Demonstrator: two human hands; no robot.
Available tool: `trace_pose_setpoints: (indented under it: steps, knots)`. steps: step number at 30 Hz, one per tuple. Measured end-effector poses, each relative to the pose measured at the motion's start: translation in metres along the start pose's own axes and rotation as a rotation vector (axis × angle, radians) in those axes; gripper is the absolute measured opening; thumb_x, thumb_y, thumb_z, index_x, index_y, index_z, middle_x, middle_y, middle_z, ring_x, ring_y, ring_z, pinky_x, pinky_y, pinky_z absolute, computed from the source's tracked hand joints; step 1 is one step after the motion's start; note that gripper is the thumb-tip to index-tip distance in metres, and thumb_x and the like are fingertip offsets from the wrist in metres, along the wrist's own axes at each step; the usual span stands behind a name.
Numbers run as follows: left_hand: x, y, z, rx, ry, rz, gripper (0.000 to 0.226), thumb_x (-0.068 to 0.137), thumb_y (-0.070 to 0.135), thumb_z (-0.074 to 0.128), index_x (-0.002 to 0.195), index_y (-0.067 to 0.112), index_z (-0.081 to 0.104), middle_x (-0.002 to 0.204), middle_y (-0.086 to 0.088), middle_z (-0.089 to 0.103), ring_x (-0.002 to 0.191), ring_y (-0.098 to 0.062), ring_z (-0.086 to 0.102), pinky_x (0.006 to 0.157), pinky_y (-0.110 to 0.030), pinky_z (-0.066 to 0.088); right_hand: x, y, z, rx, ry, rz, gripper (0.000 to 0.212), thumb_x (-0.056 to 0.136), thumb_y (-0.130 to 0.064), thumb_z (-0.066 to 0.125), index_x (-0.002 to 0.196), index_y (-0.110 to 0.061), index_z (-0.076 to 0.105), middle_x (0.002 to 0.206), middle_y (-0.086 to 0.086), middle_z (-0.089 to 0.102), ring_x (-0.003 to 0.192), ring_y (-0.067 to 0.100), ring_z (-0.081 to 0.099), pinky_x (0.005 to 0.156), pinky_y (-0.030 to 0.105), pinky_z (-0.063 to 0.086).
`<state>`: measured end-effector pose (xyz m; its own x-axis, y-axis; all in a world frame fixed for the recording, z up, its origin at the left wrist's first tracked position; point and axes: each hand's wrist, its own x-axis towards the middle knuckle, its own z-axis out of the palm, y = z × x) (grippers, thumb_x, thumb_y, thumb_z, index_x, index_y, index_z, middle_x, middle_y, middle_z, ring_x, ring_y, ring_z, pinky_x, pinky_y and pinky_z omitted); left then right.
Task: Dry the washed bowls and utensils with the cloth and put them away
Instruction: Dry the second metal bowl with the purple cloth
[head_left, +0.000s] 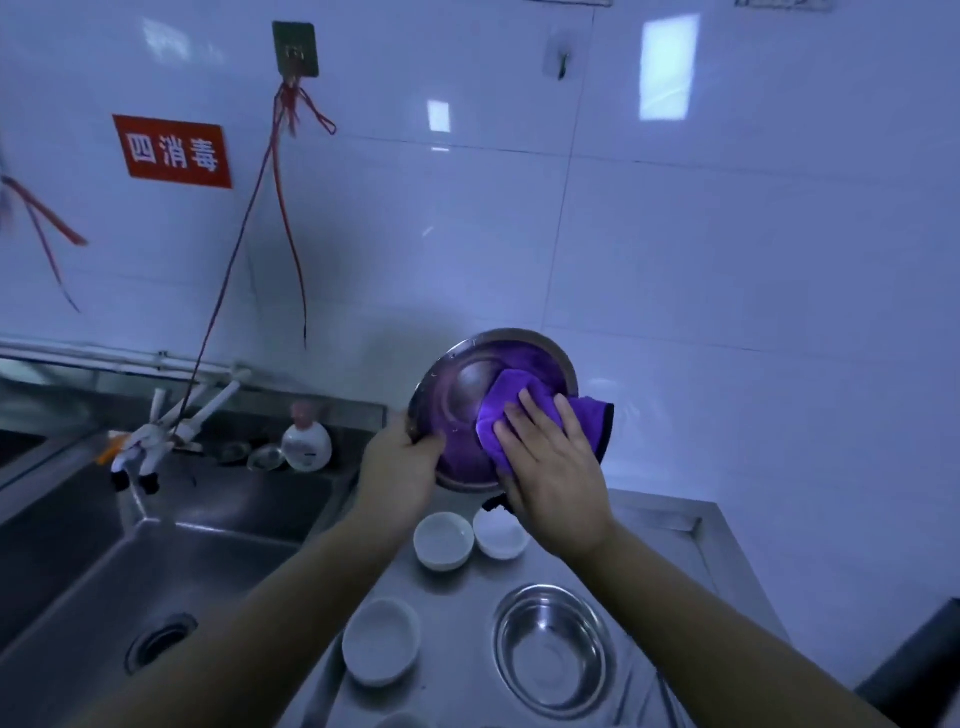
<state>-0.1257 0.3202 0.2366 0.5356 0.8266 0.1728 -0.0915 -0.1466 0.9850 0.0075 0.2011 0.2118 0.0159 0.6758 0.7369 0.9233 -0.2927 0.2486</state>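
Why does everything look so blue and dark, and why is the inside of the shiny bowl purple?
Head view: dim, bluish light, with bright window glare on the wall tiles. The steel bowl, held by the left hand, mirrors the purple cloth under the right hand. The wide lens bends the sink edges; red strings at far left blur.

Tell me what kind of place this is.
Probably a commercial or canteen kitchen's dishwashing area: a deep stainless sink beside a steel counter, white tiled wall with a red sign reading "four: disinfect", and washed bowls set out.
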Motion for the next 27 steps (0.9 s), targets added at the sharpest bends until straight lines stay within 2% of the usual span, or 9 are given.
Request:
trace_pose_setpoints:
  steps: [2,5,8,10,15,18,21,24,27]
  knots:
    - [0.003,-0.003,0.002,-0.095,0.007,-0.051,0.021,0.086,0.002,0.055,0.091,0.017,0.070,0.089,-0.008,0.073,0.083,-0.025,0.066,0.079,-0.039,0.052,-0.001,-0.022,0.002,0.095,-0.035,0.087,0.043,0.082,-0.025,0.051,0.117,-0.005,0.067,0.125,0.014,0.063,0.128,0.032,0.050,0.113,0.053,0.027]
    - [0.007,-0.006,0.008,-0.121,0.004,-0.080,0.016,0.093,0.017,0.054,0.088,0.021,0.068,0.072,0.003,0.072,0.068,-0.020,0.066,0.072,-0.036,0.053,0.000,-0.056,0.005,0.224,-0.066,0.217,0.053,0.076,-0.025,0.049,0.125,-0.007,0.061,0.132,0.014,0.058,0.131,0.032,0.046,0.114,0.050,0.024]
    - [0.008,-0.008,0.012,-0.100,-0.001,-0.116,0.022,0.095,0.029,0.050,0.078,0.028,0.065,0.063,0.018,0.069,0.067,-0.003,0.065,0.065,-0.026,0.050,0.002,-0.076,0.010,0.246,-0.042,0.256,0.060,0.072,-0.026,0.055,0.129,-0.009,0.056,0.136,0.012,0.055,0.131,0.030,0.045,0.113,0.047,0.025]
    - [0.009,-0.006,0.011,-0.094,-0.015,-0.136,0.023,0.094,0.030,0.050,0.077,0.027,0.066,0.063,0.016,0.069,0.068,-0.003,0.066,0.062,-0.023,0.048,0.002,-0.075,0.013,0.191,-0.040,0.205,0.060,0.072,-0.026,0.060,0.129,-0.008,0.056,0.133,0.013,0.057,0.128,0.030,0.049,0.109,0.047,0.031]
    - [0.015,-0.002,-0.001,-0.084,-0.156,-0.187,0.024,0.091,0.012,0.053,0.072,0.016,0.068,0.058,-0.008,0.066,0.053,-0.025,0.064,0.056,-0.044,0.058,-0.009,-0.037,0.016,-0.031,-0.022,-0.124,0.035,0.081,-0.023,0.064,0.113,-0.011,0.066,0.116,0.013,0.066,0.108,0.030,0.063,0.092,0.043,0.043]
    - [0.020,0.007,-0.013,0.080,-0.257,-0.110,0.016,0.069,0.011,0.056,0.077,0.001,0.065,0.073,-0.027,0.066,0.077,-0.044,0.068,0.072,-0.063,0.054,-0.016,-0.005,0.007,-0.096,-0.018,-0.307,0.027,0.080,-0.012,0.065,0.106,-0.012,0.072,0.111,0.013,0.069,0.103,0.029,0.066,0.090,0.044,0.047]
    - [0.025,0.022,-0.023,0.225,-0.411,-0.094,0.017,0.067,0.004,0.050,0.072,0.002,0.067,0.065,-0.017,0.069,0.068,-0.041,0.069,0.064,-0.059,0.056,-0.016,0.027,-0.005,-0.174,-0.012,-0.462,0.023,0.087,-0.008,0.059,0.104,-0.012,0.074,0.112,0.013,0.070,0.106,0.030,0.065,0.094,0.048,0.048]
    - [0.029,0.038,-0.027,0.317,-0.499,-0.081,0.028,0.060,0.008,0.047,0.076,0.006,0.069,0.064,-0.016,0.071,0.059,-0.035,0.070,0.060,-0.053,0.059,-0.011,0.044,-0.012,-0.248,0.025,-0.472,0.022,0.090,-0.006,0.058,0.104,-0.011,0.074,0.114,0.014,0.069,0.113,0.032,0.061,0.102,0.049,0.044]
    - [0.029,0.040,-0.023,0.361,-0.446,-0.031,0.036,0.055,0.014,0.045,0.082,0.003,0.067,0.070,-0.021,0.070,0.063,-0.039,0.069,0.065,-0.053,0.058,-0.013,0.033,-0.012,-0.238,0.074,-0.340,0.020,0.087,-0.005,0.060,0.100,-0.011,0.074,0.112,0.012,0.070,0.111,0.031,0.063,0.103,0.049,0.041]
